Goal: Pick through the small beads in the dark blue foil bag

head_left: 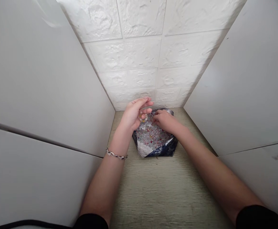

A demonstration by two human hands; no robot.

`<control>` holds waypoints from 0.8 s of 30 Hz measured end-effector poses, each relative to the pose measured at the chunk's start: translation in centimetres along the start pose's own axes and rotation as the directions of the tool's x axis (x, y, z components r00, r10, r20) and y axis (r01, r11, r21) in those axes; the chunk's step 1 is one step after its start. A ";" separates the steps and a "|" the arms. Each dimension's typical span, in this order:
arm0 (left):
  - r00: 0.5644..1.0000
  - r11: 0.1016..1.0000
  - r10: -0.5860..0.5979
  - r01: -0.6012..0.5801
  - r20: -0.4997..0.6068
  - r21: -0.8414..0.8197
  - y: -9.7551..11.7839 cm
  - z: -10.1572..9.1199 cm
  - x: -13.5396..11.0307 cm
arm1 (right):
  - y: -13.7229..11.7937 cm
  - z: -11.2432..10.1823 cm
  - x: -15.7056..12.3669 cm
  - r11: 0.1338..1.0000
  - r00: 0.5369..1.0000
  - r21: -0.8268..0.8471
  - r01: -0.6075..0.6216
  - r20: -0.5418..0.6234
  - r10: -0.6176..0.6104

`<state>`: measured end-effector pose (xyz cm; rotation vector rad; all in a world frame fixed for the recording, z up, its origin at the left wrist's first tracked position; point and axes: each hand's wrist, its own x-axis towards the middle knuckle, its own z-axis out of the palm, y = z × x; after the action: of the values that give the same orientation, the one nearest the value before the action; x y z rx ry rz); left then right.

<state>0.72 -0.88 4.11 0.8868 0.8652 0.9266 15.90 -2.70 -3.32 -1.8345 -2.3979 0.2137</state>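
Observation:
My left hand [137, 112] is raised above the left rim of a folded foil-like packet [159, 152], thumb and forefinger pinched together. From it hangs a small string of beads [143, 118], yellow and whitish; the thread itself is too thin to make out clearly. Loose beads [152, 136], mostly clear, pink and red, fill the packet. My right hand [165, 121] reaches over the packet's right side, its curled fingertips down at the beads. Whether a bead is between those fingertips is hidden. A silver chain bracelet [116, 155] circles my left wrist.
The packet lies on a greenish wood-grain surface [150, 194], close to a white brick-textured wall [139, 54]. Pale panels stand on both sides, a left panel [45, 70] and a right panel [248, 79], narrowing the space around my arms. A black cable-like strip [31, 223] crosses the lower left.

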 end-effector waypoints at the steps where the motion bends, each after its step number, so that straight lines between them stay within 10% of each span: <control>1: 1.000 1.000 -0.010 0.010 0.010 -0.014 0.0 0.0 0.0 | 0.0 0.0 0.0 1.000 1.000 -0.003 -0.002 0.002 0.002; 24: 0.983 0.958 -0.159 0.177 0.095 -0.225 -0.3 -0.3 0.4 | -1.3 0.9 0.4 0.997 0.997 -0.054 0.057 -0.044 -0.059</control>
<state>0.68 -0.53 3.61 0.6310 0.7373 0.8213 14.41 -2.70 -3.99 -1.7678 -2.4442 0.1033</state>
